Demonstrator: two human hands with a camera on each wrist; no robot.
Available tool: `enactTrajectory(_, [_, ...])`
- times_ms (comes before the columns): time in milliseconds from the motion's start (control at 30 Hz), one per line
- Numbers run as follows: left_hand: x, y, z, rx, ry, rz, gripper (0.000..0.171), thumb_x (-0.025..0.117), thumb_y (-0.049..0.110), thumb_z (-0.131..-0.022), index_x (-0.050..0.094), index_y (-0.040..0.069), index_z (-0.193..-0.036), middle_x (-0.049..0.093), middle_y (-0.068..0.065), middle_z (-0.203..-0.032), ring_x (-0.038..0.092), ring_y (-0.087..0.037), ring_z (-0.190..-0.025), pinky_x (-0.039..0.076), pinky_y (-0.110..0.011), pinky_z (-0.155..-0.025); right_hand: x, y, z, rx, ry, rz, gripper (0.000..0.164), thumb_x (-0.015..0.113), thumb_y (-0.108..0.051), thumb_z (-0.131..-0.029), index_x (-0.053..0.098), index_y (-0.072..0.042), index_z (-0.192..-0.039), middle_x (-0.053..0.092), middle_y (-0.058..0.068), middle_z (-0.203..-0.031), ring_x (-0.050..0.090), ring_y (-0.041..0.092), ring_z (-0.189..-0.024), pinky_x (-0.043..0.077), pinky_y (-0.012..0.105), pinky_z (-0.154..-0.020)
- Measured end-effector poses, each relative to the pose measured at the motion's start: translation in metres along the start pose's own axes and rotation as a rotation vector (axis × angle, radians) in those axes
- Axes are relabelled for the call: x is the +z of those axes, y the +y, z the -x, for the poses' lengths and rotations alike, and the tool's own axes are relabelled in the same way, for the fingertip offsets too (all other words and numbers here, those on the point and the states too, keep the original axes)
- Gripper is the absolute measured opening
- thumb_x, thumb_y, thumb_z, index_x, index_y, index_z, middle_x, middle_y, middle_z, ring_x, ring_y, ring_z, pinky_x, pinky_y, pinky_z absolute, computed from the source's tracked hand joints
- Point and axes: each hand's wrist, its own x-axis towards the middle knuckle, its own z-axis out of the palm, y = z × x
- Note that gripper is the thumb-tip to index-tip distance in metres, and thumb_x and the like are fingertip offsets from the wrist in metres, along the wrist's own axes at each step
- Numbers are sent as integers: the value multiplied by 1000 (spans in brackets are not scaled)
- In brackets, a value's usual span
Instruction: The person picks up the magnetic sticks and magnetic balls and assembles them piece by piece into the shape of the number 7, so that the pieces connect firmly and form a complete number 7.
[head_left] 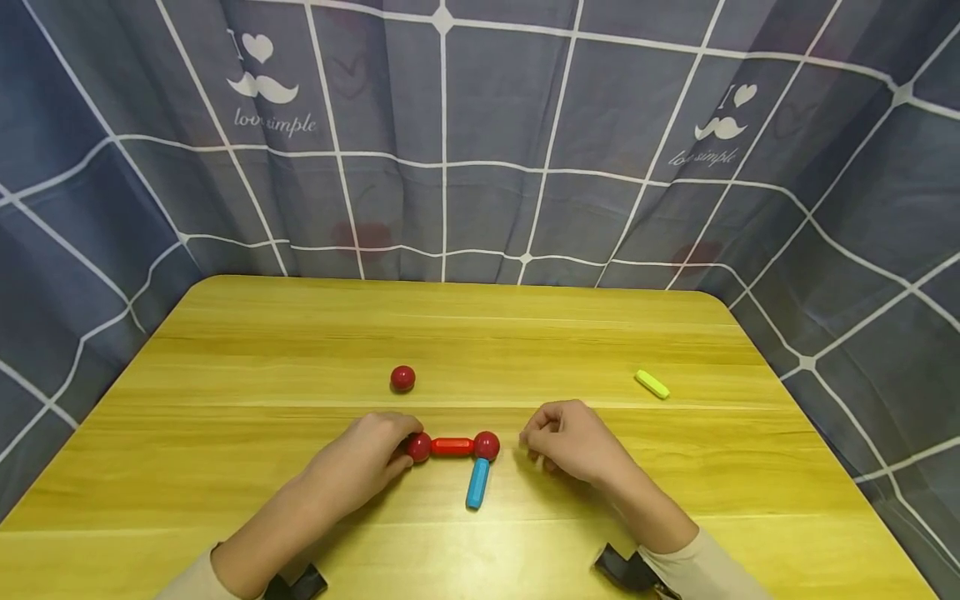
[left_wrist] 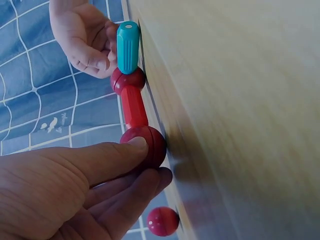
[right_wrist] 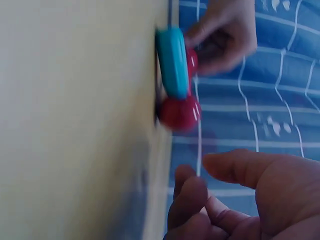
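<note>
My left hand (head_left: pixel 369 454) pinches a dark red ball (left_wrist: pixel 156 145) between thumb and fingers, low over the table. From that ball a red rod (head_left: pixel 452 447) runs right to a second dark red ball (head_left: pixel 487 446). A blue rod (head_left: pixel 477 485) is joined to the second ball and points toward the near edge; its grooved sides show in the left wrist view. To the right of this joined piece is my right hand (head_left: pixel 573 440), fingers loosely bent with a gap between thumb and fingertips (right_wrist: pixel 192 192), holding nothing.
A loose dark red ball (head_left: pixel 402 378) lies on the wooden table (head_left: pixel 300 333) beyond my left hand. Farther right is a yellow-green rod (head_left: pixel 652 384). A grey-blue checked curtain (head_left: pixel 495 108) hangs behind the table and along both sides.
</note>
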Motion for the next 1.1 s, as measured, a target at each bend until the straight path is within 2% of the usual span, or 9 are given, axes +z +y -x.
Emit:
enactTrajectory(133, [0, -1, 1, 1, 5, 0, 20, 79, 2, -79, 67, 10, -92, 65, 5, -85, 59, -9, -79, 53, -27, -70, -27, 5, -6, -18, 237, 304, 7, 70, -20, -86, 71, -14, -88, 66, 0, -75, 59, 17, -63, 46, 32, -57])
enactTrajectory(233, [0, -1, 1, 4, 9, -3, 20, 79, 1, -78, 67, 10, -92, 65, 5, -86, 60, -9, -79, 54, -27, -71, -47, 13, -9, -29, 414, 530, 13, 68, -21, -84, 72, -13, -94, 67, 0, -82, 60, 19, -69, 47, 36, -59])
enactTrajectory(300, [0, -2, 1, 9, 12, -3, 21, 80, 1, -78, 67, 10, -92, 65, 5, -86, 61, -9, -80, 54, -28, -71, -60, 19, -8, -26, 499, 616, 19, 65, -18, -84, 72, -8, -99, 68, 6, -89, 62, 26, -76, 49, 41, -60])
enactTrajectory(367, [0, -2, 1, 15, 13, -2, 20, 79, 1, -79, 67, 10, -92, 65, 5, -86, 61, -9, -80, 54, -27, -71, -71, 25, -8, -9, 539, 666, 24, 65, -17, -84, 71, -5, -104, 66, 13, -96, 60, 37, -87, 49, 49, -65])
enactTrajectory(500, [0, -2, 1, 19, 11, -2, 20, 79, 2, -79, 67, 10, -93, 66, 4, -86, 61, -10, -80, 54, -27, -72, -87, 35, -7, 41, 538, 712, 33, 66, -16, -85, 67, 2, -112, 60, 27, -110, 49, 53, -103, 45, 61, -76])
enactTrajectory(600, [0, -2, 1, 16, 8, -6, 21, 80, 2, -78, 67, 10, -93, 65, 4, -86, 61, -10, -81, 54, -28, -72, -96, 41, -8, 94, 502, 730, 38, 66, -17, -87, 63, 3, -119, 55, 32, -117, 44, 57, -107, 43, 64, -78])
enactTrajectory(833, [0, -1, 0, 3, 2, -7, 20, 79, 3, -80, 67, 10, -93, 65, 5, -86, 60, -9, -79, 53, -27, -71, -106, 50, -11, 151, 426, 769, 40, 63, -17, -89, 60, 8, -120, 57, 33, -111, 48, 56, -101, 45, 62, -74])
enactTrajectory(1100, [-1, -1, 0, 4, 1, -8, 20, 80, 2, -79, 67, 10, -93, 65, 5, -86, 60, -8, -80, 53, -26, -71, -105, 51, -11, 171, 422, 748, 31, 66, -15, -87, 66, 3, -111, 63, 27, -109, 55, 51, -98, 49, 57, -69])
